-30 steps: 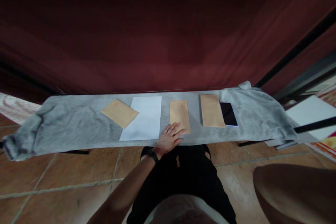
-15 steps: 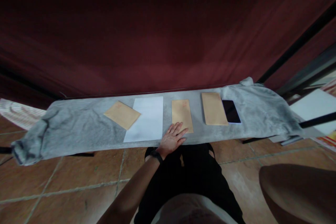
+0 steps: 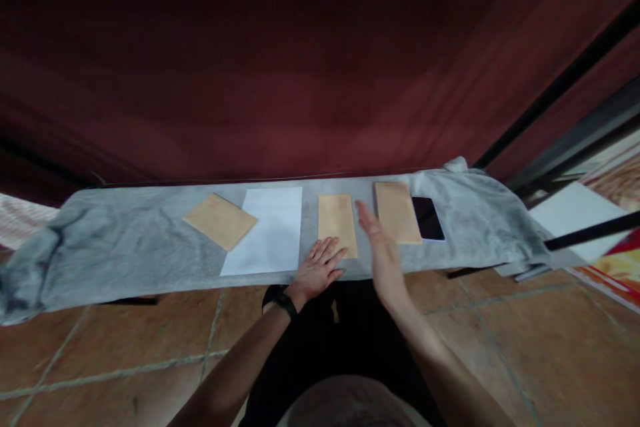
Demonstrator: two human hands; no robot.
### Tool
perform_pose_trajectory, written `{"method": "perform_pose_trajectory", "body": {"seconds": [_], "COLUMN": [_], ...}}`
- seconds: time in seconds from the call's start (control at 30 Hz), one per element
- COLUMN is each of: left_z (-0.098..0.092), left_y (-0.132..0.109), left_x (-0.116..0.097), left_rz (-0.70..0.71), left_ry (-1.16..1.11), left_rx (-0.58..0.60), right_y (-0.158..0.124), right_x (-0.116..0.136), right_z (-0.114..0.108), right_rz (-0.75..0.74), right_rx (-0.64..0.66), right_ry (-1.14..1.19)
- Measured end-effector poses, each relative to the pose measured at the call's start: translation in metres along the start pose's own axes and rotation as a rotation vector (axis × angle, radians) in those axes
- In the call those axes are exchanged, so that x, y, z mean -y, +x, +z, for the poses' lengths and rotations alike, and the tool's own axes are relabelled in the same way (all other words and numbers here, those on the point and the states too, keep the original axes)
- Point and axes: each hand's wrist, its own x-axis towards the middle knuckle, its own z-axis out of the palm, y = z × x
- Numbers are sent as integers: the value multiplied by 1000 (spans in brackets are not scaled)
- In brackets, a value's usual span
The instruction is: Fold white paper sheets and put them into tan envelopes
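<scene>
My left hand (image 3: 318,272), with a dark band at the wrist, lies flat with its fingers spread over the lower left corner of a brown envelope (image 3: 336,217). That envelope rests upright on the grey cloth and has a faint reddish print near its top right. Just right of it, my right hand (image 3: 385,265) is held edge-on with fingers stretched out, slightly blurred and holding nothing. Beyond those fingers sits a thicker stack of brown envelopes (image 3: 400,210). Whether the right hand touches anything, I cannot tell.
Grey cloth (image 3: 125,247) covers the narrow bench. On its left, a tilted brown envelope (image 3: 217,221) overlaps a white sheet of paper (image 3: 275,230). A dark-screened phone (image 3: 429,219) lies right of the stack. Behind the bench hangs a dark red curtain (image 3: 280,93).
My right hand has come up from the lower right to beside the middle envelope. My left hand stays flat on it. The whole view has shifted slightly.
</scene>
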Motion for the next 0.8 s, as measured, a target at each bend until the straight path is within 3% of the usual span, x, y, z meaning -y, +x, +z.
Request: {"method": "perform_pose_trajectory", "body": {"seconds": [0.13,0.23,0.3,0.53,0.8], "left_z": [8,7,4,-3,-7], "left_y": [-2,-3,-4,-7,-13], "left_x": [2,1,0,-2,0], "left_rz": [2,13,19,18,22], "left_ry": [27,44,46,10,-6], "left_rx": [13,47,67,48,50], "right_y": [-31,-52,-58,-53,-54], "right_x": [-63,-105,-120,-130,-139], "right_z": [23,28,24,1,-5], "right_rz": [-60,-174,-244,-301,-303], "right_rx": [260,333,337,350,360], "right_ry": [-429,-715,-840,-1014,-1035]}}
